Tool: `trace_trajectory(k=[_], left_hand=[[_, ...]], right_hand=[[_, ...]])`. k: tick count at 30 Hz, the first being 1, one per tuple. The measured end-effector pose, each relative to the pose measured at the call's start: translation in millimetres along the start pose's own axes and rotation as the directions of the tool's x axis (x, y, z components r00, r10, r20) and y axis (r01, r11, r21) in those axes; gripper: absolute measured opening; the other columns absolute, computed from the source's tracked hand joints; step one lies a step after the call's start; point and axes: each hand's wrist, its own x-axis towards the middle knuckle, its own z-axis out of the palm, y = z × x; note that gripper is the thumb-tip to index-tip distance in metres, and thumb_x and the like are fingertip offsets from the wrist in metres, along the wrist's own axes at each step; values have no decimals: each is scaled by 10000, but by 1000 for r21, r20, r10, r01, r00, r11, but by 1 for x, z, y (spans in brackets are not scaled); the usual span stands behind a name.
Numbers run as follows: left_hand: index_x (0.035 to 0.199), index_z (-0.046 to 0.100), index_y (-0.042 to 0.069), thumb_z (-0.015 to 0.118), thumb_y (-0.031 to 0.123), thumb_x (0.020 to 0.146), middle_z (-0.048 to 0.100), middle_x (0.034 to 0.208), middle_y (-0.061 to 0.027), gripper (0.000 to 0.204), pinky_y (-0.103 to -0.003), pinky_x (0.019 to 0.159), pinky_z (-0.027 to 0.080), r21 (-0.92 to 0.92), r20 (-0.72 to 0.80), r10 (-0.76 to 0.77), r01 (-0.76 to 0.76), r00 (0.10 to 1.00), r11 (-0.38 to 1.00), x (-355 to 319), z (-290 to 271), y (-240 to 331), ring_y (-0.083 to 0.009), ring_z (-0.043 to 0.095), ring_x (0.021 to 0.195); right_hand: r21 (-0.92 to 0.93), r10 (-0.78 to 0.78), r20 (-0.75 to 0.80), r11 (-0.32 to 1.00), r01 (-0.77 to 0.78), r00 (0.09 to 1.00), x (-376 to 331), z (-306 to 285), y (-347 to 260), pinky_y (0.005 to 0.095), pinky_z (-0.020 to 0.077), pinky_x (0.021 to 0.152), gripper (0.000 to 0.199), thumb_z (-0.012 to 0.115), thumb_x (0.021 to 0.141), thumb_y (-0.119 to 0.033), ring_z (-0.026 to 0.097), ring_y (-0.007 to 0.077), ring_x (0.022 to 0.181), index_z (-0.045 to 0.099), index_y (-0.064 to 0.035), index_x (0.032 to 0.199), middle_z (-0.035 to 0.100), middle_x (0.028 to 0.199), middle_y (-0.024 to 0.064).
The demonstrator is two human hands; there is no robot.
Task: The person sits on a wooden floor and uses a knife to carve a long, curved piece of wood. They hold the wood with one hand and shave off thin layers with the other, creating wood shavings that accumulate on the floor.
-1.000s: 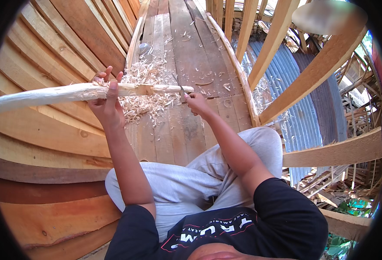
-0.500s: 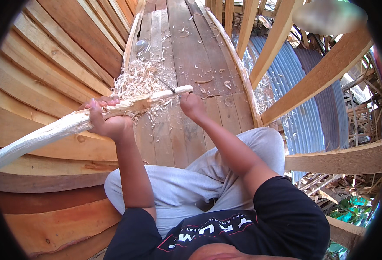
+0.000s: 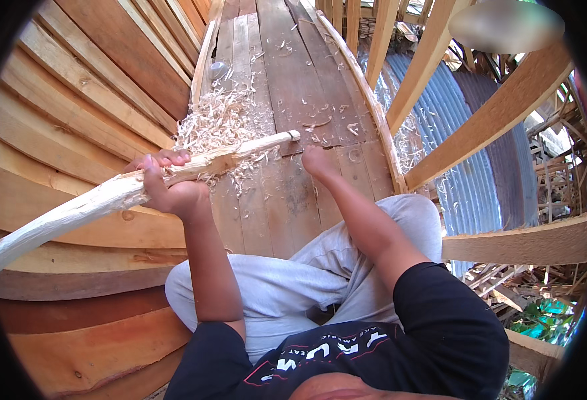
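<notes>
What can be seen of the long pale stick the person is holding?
The stick is a long, slightly curved piece of pale, freshly stripped wood, rough and uneven. It runs from the lower left up to a blunt end over the plank floor. The left hand grips it mid-length; the right hand sits just below its far end, contact unclear.

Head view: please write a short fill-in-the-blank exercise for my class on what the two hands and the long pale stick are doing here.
1. The left hand grips the long pale stick with its fingers ____ around it.
2. The right hand rests on the plank floor just below the stick's ____ end.
3. Beside the stick lies a heap of pale wood ____.

Missing words: closed; right; shavings
</notes>
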Motion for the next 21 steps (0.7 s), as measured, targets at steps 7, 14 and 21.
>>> trace_trajectory(k=[7,14,21], left_hand=[[864,428,82,553,132,803,409,538,-37,148,-306,505,452,91,-56,54,-49,997,995,-3,8,2,-159,455,445],[738,415,87,577,148,790,419,569,-31,181,-307,503,448,93,-166,53,-37,985,995,11,1,4,-160,457,455],[778,423,94,583,138,785,407,567,-24,166,-302,505,434,86,-184,31,-15,982,996,12,1,6,-151,449,474]], right_hand=[[183,94,43,978,-100,995,-32,-36,-100,514,443,867,528,311,935,-314,591,485,947,636,94,858,609,935,339],[190,157,51,968,-164,986,-26,-21,-76,522,439,846,566,311,941,-333,593,491,911,625,103,763,598,886,358],[90,175,55,980,-179,983,-14,-27,-63,529,435,871,499,307,948,-282,590,467,953,643,68,834,617,915,333]])
